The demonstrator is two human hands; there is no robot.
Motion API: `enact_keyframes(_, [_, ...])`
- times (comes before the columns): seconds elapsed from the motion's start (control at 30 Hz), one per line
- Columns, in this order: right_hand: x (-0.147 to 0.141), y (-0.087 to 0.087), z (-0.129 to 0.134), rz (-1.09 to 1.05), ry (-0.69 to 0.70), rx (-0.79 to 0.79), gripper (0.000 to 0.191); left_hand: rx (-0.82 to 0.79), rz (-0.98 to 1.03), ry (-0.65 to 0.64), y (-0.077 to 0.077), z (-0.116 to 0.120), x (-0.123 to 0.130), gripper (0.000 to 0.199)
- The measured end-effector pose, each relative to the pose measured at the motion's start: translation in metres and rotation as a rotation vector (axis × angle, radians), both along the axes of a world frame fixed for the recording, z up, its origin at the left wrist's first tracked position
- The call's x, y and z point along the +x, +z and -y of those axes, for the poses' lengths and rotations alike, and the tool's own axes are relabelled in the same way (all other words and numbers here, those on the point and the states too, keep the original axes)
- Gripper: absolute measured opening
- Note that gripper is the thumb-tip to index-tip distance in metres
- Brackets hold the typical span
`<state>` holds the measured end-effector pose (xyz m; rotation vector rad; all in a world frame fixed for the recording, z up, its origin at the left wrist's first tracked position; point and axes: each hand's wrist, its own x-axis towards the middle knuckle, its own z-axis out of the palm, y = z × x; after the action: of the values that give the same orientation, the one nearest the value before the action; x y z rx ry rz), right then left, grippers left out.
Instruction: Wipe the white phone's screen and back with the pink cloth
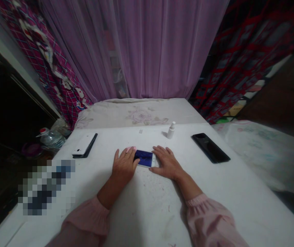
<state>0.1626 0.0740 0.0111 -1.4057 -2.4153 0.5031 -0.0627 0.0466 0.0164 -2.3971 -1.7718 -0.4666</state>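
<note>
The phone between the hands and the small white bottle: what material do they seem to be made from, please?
The white-framed smartphone has a glossy, glass-like screen, judging by its dark blue sheen; its white frame could be plastic or metal, the view leaves that open. The small white bottle is probably smooth plastic, opaque, since nothing shows through its wall.

dim indoor light from no visible source lies flat across the white tabletop (147,209), leaving a soft shadow beside the right hand (166,163), while the phone screen (144,158) glows blue, the wide lens bends the edges, corners fall dark, and a pixelated blur (45,187) sits lower left.
</note>
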Motion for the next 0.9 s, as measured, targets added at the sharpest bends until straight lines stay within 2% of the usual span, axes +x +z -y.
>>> enact_keyframes(0.2, [-0.001, 0.002, 0.0, 0.008, 0.0, -0.001, 0.078, 0.015, -0.01, 0.006, -0.01, -0.001, 0.006, 0.047])
enact_keyframes(0.33, [-0.001, 0.001, 0.0, 0.005, -0.002, 0.004, 0.077, 0.043, 0.008, -0.104, -0.016, 0.003, 0.018, 0.048])
enact_keyframes(0.57, [0.0, -0.006, -0.001, 0.005, 0.012, 0.034, 0.073, 0.055, 0.044, -0.233, -0.014, 0.009, 0.04, 0.05])
enact_keyframes(0.67, [0.001, -0.008, -0.002, -0.004, 0.01, 0.036, 0.075, 0.078, 0.026, -0.229, -0.015, 0.009, 0.033, 0.05])
enact_keyframes(0.9, [0.001, -0.004, -0.001, -0.011, 0.009, 0.003, 0.077, 0.086, -0.049, -0.073, -0.019, -0.001, -0.004, 0.049])
